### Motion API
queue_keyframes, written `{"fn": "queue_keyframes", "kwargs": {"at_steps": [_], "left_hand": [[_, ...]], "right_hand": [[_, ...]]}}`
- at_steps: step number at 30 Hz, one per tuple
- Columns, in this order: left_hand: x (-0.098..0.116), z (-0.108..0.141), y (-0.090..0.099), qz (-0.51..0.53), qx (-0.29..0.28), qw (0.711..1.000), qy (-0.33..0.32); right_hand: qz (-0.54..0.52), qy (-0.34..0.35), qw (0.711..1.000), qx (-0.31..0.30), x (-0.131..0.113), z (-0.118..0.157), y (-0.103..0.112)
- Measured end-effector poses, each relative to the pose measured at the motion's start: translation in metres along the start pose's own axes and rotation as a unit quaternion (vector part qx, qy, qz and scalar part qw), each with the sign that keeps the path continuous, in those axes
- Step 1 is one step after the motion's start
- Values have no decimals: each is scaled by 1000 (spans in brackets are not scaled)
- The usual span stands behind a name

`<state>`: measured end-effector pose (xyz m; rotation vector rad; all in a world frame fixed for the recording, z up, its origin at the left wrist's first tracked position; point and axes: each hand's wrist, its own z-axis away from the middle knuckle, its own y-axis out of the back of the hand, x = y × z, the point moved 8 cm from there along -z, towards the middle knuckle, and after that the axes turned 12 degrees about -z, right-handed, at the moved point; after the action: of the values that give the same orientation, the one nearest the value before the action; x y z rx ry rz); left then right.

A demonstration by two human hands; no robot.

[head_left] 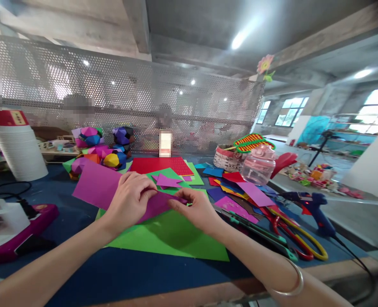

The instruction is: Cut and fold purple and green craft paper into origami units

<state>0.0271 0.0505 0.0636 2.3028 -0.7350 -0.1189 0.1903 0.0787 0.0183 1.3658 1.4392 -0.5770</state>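
Both hands hold a purple sheet of craft paper (96, 183) above the table. My left hand (133, 198) is closed on its middle, thumb on the near face. My right hand (195, 209) pinches the sheet's right end between thumb and fingers. Beneath them lies a larger green sheet (176, 238). Just behind the hands, small purple paper pieces (168, 181) rest on green paper, and a red sheet (158, 165) lies farther back. The edge between the right fingertips is partly hidden.
At right are scissors (296, 234), a green-and-black cutter (262, 234), a blue glue gun (318, 209), paper scraps (234, 208) and a clear bottle (258, 168). Stacked paper cups (19, 149), folded-paper shapes (89, 138) and a purple power strip (45, 217) stand left. A perforated screen (192, 106) closes the back.
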Motion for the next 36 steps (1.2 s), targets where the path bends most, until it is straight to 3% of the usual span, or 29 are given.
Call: {"fn": "queue_keyframes", "kwargs": {"at_steps": [5, 24, 31, 36], "left_hand": [[-14, -2, -4, 9, -5, 1000, 23], [-15, -4, -7, 27, -21, 999, 32], [-26, -3, -9, 38, -23, 998, 55], [-27, -3, -10, 42, -25, 997, 56]], "right_hand": [[-47, 3, 999, 14, 2, -4, 4], [-68, -15, 997, 29, 5, -3, 6], [-94, -16, 995, -6, 5, -4, 1], [-108, -32, 994, 0, 7, -4, 2]]}}
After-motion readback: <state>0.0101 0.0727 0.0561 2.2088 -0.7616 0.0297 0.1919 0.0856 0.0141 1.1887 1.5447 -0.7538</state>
